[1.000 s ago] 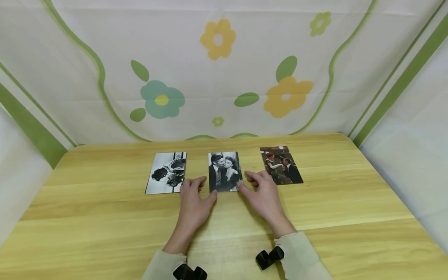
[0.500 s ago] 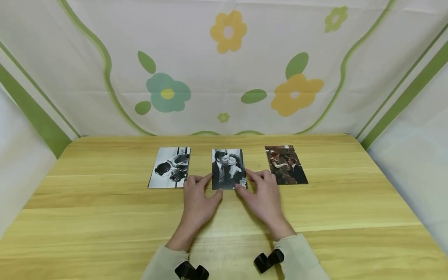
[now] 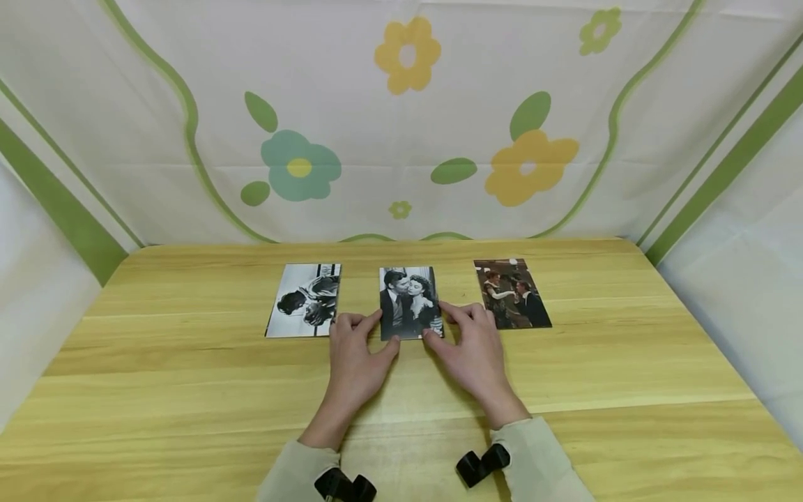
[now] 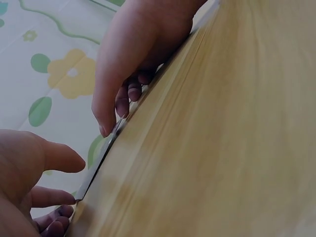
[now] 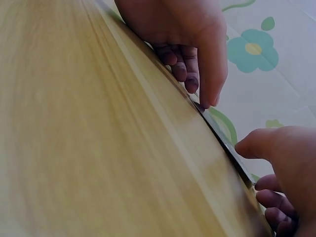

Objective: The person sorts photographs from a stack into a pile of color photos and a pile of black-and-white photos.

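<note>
In the head view a black-and-white photo print (image 3: 404, 300) of a couple lies on the wooden table, between my two hands. My left hand (image 3: 359, 362) has its index fingertip at the print's left edge and its thumb tip by the lower edge. Opposite it, my right hand (image 3: 470, 359) rests its index fingertip along the right edge, thumb at the lower right corner. Both hands have loosely bent fingers. From the left wrist view the print (image 4: 101, 160) shows only as a thin edge, low over the table, with fingertips at its ends.
Another black-and-white print (image 3: 304, 301), turned sideways, lies just left of my left hand. A colour print (image 3: 513, 294) lies beyond my right fingers. Behind the table (image 3: 188, 390) hangs a white cloth (image 3: 351, 42) with flowers, and cloth sides flank it.
Both index fingers have closed in from slightly apart to the middle print's side edges. The head view has shifted a little; over the last half second almost nothing moves.
</note>
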### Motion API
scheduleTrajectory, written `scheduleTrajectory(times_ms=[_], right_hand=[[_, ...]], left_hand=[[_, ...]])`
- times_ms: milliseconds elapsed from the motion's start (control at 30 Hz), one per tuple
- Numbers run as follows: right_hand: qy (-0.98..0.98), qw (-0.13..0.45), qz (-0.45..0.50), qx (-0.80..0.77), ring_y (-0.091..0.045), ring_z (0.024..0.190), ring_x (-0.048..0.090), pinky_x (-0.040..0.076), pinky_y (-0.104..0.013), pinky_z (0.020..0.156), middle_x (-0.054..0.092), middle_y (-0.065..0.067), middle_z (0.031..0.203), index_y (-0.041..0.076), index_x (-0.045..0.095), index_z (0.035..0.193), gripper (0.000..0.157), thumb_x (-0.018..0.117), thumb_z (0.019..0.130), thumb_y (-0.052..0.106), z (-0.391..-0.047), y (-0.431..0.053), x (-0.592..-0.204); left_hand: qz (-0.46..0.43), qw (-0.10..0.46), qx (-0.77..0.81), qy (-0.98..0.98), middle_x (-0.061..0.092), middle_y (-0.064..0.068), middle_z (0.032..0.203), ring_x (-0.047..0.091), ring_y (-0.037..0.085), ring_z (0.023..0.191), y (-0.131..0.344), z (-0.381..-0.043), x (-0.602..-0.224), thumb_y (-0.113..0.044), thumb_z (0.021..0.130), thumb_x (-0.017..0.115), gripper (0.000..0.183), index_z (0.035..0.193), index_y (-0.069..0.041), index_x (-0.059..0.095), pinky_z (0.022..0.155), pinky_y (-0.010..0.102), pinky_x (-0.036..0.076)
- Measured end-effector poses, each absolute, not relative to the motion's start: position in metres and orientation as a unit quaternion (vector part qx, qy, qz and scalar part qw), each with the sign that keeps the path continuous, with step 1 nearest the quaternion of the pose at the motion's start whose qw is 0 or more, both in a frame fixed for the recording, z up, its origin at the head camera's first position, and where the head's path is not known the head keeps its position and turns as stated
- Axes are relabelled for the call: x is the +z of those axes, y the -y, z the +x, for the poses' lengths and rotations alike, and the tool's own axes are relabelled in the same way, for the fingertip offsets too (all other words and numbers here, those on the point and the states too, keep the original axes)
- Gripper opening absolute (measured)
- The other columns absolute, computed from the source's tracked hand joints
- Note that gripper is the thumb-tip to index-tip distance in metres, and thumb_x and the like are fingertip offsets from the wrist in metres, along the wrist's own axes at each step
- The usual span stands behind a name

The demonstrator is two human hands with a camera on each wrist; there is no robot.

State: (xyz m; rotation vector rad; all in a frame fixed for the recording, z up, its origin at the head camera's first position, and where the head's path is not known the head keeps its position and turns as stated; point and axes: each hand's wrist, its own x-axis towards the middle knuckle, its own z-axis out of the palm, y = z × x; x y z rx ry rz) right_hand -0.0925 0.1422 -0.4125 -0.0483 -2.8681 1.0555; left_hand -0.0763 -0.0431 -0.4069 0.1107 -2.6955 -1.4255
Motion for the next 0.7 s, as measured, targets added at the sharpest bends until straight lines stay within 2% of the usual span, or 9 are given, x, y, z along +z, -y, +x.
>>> scheduleTrajectory(times_ms=[300, 500, 700], right_hand=[[0.926, 0.049, -0.03, 0.374, -0.022, 0.105, 0.051, 0.041, -0.036, 0.086, 0.065, -0.004, 0.119, 0.017, 0.065, 0.149, 0.063, 0.083, 0.092, 0.035, -0.0924, -0.1414, -0.4119], [0.908, 0.04, -0.036, 0.415, -0.021, 0.103, 0.057, 0.046, -0.037, 0.091, 0.065, -0.005, 0.117, 0.015, 0.063, 0.15, 0.063, 0.082, 0.093, 0.03, -0.0925, -0.1397, -0.4114], [0.878, 0.044, -0.037, 0.475, -0.021, 0.102, 0.061, 0.052, -0.036, 0.094, 0.064, -0.006, 0.116, 0.013, 0.062, 0.151, 0.064, 0.084, 0.091, 0.022, -0.0929, -0.1379, -0.4046]], left_hand=[[0.047, 0.047, -0.498, 0.864, 0.061, 0.017, 0.13, 0.046, 0.033, 0.124, 0.0433, -0.0761, -0.4068, -0.015, 0.092, 0.079, 0.054, 0.144, -0.004, 0.068, 0.106, 0.051, 0.043], [0.04, 0.063, -0.525, 0.848, 0.072, 0.013, 0.115, 0.051, 0.026, 0.108, 0.0452, -0.0774, -0.4083, -0.008, 0.092, 0.077, 0.05, 0.142, -0.004, 0.069, 0.095, 0.039, 0.043], [0.048, 0.048, -0.568, 0.82, 0.069, 0.011, 0.115, 0.054, 0.022, 0.102, 0.0481, -0.0794, -0.4021, -0.004, 0.094, 0.074, 0.051, 0.144, -0.006, 0.067, 0.089, 0.031, 0.045]])
